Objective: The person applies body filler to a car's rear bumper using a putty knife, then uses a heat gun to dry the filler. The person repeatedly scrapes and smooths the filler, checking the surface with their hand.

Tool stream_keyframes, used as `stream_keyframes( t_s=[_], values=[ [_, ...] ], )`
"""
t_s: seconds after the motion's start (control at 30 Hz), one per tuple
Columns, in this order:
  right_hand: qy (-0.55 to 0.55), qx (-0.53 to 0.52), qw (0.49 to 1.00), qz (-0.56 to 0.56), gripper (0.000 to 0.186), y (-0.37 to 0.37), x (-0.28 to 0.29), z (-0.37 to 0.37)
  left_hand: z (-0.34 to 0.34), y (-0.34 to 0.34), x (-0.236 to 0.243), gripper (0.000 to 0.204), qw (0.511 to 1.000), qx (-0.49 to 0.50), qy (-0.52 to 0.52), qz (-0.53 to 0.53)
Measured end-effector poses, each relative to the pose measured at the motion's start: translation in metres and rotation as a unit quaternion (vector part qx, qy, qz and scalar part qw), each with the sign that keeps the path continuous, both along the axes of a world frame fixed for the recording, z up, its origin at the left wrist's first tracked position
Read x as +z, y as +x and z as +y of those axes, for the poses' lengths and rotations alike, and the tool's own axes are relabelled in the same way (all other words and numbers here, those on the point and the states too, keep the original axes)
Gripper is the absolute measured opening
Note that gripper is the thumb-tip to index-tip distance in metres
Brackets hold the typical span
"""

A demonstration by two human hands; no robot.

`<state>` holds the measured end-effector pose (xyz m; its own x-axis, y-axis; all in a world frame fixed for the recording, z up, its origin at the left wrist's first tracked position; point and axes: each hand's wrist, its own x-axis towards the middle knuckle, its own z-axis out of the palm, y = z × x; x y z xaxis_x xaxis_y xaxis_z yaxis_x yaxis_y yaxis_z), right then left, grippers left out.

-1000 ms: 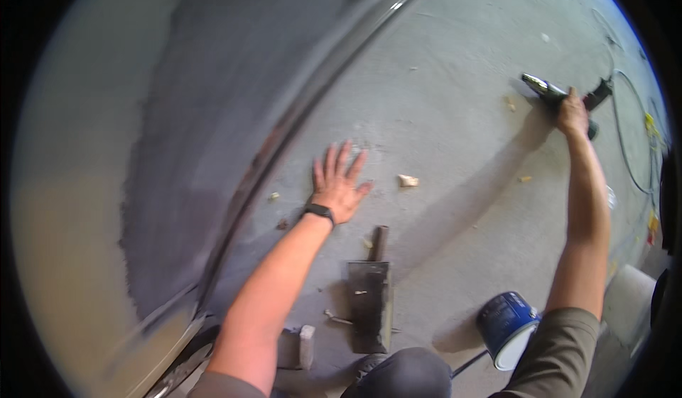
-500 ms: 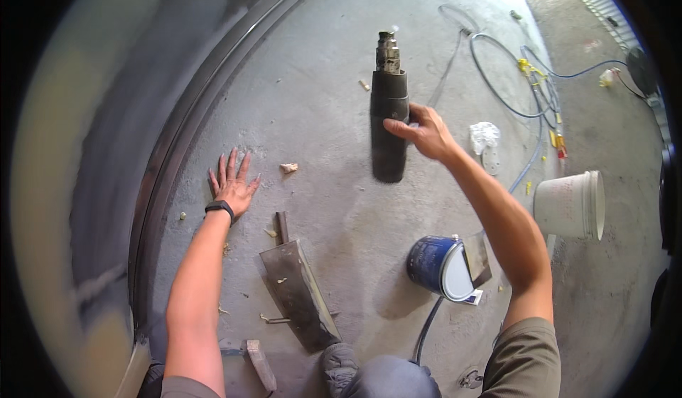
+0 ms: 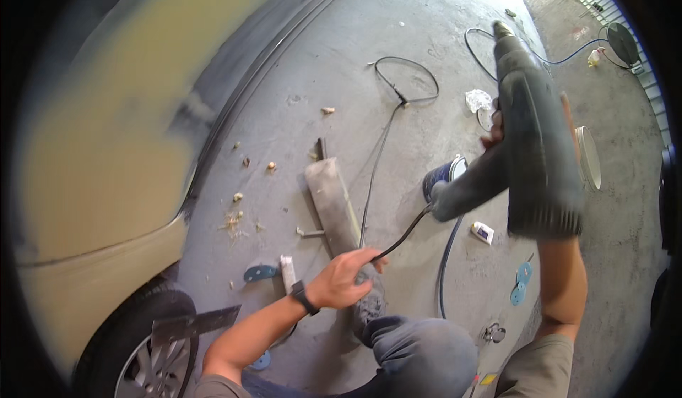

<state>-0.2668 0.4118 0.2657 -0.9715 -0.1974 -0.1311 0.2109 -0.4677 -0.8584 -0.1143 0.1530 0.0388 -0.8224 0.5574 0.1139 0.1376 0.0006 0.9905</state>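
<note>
Left hand (image 3: 339, 281) lowered near the knee, fingers curled closed in a pinch. Right hand (image 3: 495, 132) raised, forearm upright, fingers clenched.

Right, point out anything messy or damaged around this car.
The car's body panel wears a patchy grey and yellowish sanded coat, not finished paint. Bits of debris and blue sanding discs litter the concrete floor. The right hand holds a heat gun; the left hand grips its black cord.
</note>
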Motion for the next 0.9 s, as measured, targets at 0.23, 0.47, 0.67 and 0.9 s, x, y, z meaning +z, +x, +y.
stream_keyframes(
  t_s=[0.23,0.47,0.67,0.9],
  values=[
    [0.095,-0.064,0.993,0.016,0.054,0.019,-0.037,-0.029,-0.046,0.181,0.003,0.060,0.970,-0.170,-0.078,-0.158],
    [0.618,0.111,0.771,-0.101,0.093,0.020,-0.180,-0.061,-0.058,0.102,-0.086,0.056,0.943,0.115,-0.271,0.158],
    [0.816,0.198,0.543,0.007,0.092,0.031,-0.298,-0.072,-0.018,0.010,-0.147,0.041,0.854,0.037,-0.445,0.268],
    [0.781,0.101,0.616,0.032,0.068,0.043,-0.322,-0.078,-0.044,0.032,-0.105,0.031,0.934,0.124,-0.248,0.223]
  ],
)
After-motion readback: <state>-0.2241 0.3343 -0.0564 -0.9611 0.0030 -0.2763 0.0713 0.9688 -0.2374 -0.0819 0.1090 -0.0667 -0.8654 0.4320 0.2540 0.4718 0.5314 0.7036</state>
